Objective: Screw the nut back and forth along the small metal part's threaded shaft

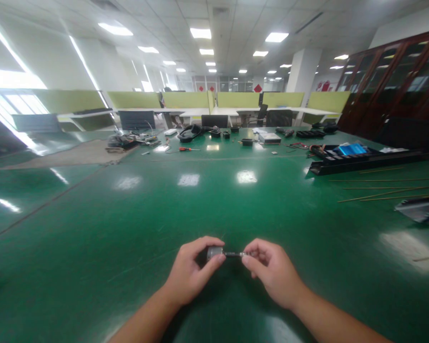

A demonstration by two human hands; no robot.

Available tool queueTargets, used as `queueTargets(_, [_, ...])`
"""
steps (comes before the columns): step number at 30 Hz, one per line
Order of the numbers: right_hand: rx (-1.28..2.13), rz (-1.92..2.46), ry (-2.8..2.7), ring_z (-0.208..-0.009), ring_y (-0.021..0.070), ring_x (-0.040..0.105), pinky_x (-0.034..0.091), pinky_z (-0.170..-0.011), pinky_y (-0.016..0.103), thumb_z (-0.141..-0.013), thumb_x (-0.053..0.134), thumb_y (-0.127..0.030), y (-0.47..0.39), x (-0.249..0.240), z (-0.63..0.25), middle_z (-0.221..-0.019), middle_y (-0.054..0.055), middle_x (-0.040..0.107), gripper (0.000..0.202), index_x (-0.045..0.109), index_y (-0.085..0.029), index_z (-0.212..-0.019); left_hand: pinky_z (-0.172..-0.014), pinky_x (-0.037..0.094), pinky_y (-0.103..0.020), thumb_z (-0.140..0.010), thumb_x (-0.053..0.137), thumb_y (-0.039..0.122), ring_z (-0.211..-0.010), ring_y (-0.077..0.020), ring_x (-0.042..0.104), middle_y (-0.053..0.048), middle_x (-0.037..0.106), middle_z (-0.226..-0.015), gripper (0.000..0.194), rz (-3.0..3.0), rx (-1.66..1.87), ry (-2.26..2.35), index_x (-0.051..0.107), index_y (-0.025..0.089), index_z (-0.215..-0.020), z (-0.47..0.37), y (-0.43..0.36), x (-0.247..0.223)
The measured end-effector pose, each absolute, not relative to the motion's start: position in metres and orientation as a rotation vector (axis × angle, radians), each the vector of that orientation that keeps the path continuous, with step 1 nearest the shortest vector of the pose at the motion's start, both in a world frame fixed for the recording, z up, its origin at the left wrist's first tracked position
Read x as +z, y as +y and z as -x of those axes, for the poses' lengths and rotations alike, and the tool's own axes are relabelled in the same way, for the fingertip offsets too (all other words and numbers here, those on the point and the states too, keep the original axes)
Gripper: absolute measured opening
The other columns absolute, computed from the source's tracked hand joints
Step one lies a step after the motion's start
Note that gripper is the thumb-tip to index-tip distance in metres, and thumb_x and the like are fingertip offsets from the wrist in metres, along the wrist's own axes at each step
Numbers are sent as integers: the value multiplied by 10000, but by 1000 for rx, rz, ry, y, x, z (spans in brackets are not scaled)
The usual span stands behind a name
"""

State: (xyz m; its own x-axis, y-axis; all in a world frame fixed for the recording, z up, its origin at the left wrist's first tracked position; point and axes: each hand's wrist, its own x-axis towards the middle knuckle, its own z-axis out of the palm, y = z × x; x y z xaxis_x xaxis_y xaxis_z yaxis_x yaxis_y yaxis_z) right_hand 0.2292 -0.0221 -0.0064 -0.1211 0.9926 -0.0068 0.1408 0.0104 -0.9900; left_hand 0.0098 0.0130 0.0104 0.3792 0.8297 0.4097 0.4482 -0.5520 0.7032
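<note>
Near the front of the green table, my left hand [196,267] is closed around a short grey metal cylinder [214,252] that looks like a small motor. A thin dark shaft [232,254] runs from the cylinder toward the right, lying about level. At its far end my right hand [268,267] pinches a small shiny part on the shaft between thumb and fingers. The fingertips hide most of that part, so its exact kind cannot be made out. Both hands are slightly above the tabletop.
The green tabletop [214,200] reflects ceiling lights. An orange-handled screwdriver [188,149] and black device parts [191,133] lie toward the far edge. At the right are a long black tray [361,162], several thin brass-coloured rods [386,190] and a clear-and-dark part [420,209].
</note>
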Motion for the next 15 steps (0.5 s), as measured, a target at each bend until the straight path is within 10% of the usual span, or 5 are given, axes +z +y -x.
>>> queueTargets(15, [1228, 1248, -1390, -562, 125, 519, 380, -547, 239, -831, 655, -325, -23, -4, -228, -630, -18, 574, 169, 652, -156, -835, -723, 505, -250, -877, 658, 329, -761, -174, 681, -27, 742, -874, 176, -2131, 1028, 1105, 731, 208, -982, -8, 14, 10])
